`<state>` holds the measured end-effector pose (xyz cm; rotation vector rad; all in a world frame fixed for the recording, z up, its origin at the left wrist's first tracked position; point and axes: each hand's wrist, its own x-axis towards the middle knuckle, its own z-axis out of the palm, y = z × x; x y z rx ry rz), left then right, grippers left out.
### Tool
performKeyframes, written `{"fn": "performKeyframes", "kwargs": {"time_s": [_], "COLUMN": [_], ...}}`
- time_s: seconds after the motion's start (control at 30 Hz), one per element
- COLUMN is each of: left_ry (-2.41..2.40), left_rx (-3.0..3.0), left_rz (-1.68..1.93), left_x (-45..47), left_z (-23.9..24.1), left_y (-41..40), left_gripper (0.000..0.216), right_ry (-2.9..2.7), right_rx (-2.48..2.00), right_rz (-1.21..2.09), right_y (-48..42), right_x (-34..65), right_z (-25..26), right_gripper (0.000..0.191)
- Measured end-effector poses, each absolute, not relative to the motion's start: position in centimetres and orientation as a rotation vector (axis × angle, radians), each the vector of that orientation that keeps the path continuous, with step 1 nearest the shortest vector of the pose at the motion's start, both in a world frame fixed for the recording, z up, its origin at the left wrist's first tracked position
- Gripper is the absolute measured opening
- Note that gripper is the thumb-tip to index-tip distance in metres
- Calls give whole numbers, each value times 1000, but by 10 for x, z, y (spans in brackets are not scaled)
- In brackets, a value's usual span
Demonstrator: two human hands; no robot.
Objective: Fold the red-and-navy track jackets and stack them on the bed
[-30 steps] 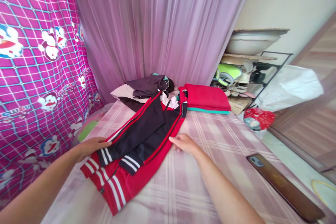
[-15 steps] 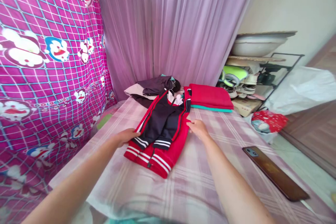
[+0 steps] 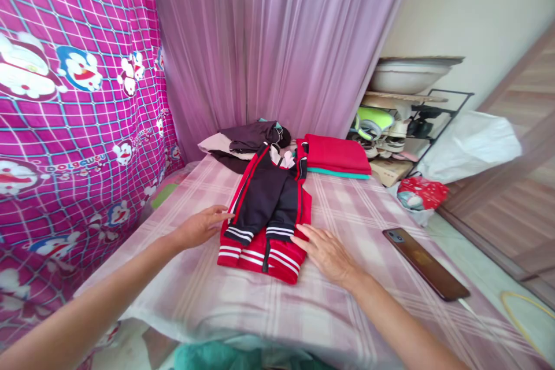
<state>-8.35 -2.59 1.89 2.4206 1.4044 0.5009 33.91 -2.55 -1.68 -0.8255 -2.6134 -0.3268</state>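
A red and dark navy track jacket (image 3: 266, 208) with white stripes lies folded lengthwise on a pink checked bedsheet (image 3: 347, 231). Both sleeves are laid over its front. My left hand (image 3: 200, 226) rests flat beside the jacket's left edge, fingers stretched out and touching the fabric. My right hand (image 3: 326, 251) lies flat at the lower right hem, fingers spread, touching the red cloth. Neither hand grips anything.
A folded red and teal stack (image 3: 338, 157) and a heap of dark and pale clothes (image 3: 243, 141) lie at the far end. A phone (image 3: 422, 263) lies at the right. A shoe rack (image 3: 403, 127), a white bag (image 3: 470, 144) and curtains (image 3: 277, 40) stand behind.
The jacket now lies straighter and narrower. My right hand has slid down from the jacket's right side to its lower hem. My left hand stays at the left edge.
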Motion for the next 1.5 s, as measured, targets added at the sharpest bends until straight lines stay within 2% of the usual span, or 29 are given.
{"fn": "performKeyframes", "kwargs": {"time_s": [0.1, 0.2, 0.27, 0.37, 0.5, 0.57, 0.7, 0.83, 0.93, 1.03, 1.13, 1.23, 1.33, 1.43, 1.5], "left_ry": [1228, 1245, 1251, 1262, 1251, 1191, 1176, 1115, 1132, 1248, 1441, 1738, 1808, 1775, 1845], "left_rx": [2842, 2893, 2785, 2507, 2038, 1861, 1645, 1526, 1479, 1440, 1427, 1442, 1448, 1464, 1519], "left_rz": [281, 88, 54, 220, 606, 684, 591, 329, 335, 553, 730, 692, 644, 630, 629], "left_x": [-84, -77, -70, -56, -41, -38, -38, -37, -35, -32, -24, -16, -15, -23, -26], "left_z": [21, 23, 22, 26, 54, 77, 107, 104, 98, 94, 83, 60, 41, 35, 38], "left_y": [-30, -28, -23, -16, -15, -19, -37, -54, -51, -26, 10, 38, 49, 48, 43], "left_gripper": [46, 50, 46, 37, 58, 64, 60, 55, 59, 72, 78, 68, 62, 66, 74], "right_ry": [-2683, -2758, -2779, -2690, -2380, -2234, -2154, -2173, -2058, -1791, -1600, -1634, -1682, -1710, -1770], "right_rx": [-716, -716, -783, -886, -1035, -1159, -1214, -1104, -1087, -1195, -1440, -1759, -1837, -1863, -1848], "right_rz": [-350, -230, -96, 149, 506, 676, 1005, 1395, 1519, 1484, 1273, 943, 829, 731, 530], "right_y": [-24, -18, -13, -6, 5, 7, -6, -26, -24, -3, 27, 47, 51, 43, 35], "right_x": [338, 336, 334, 327, 323, 328, 344, 350, 346, 337, 324, 314, 317, 325, 328], "right_z": [-13, -13, -15, -13, 14, 35, 66, 70, 65, 59, 47, 26, 10, 9, 16], "right_gripper": [52, 51, 51, 42, 37, 35, 38, 44, 45, 42, 40, 37, 35, 41, 48]}}
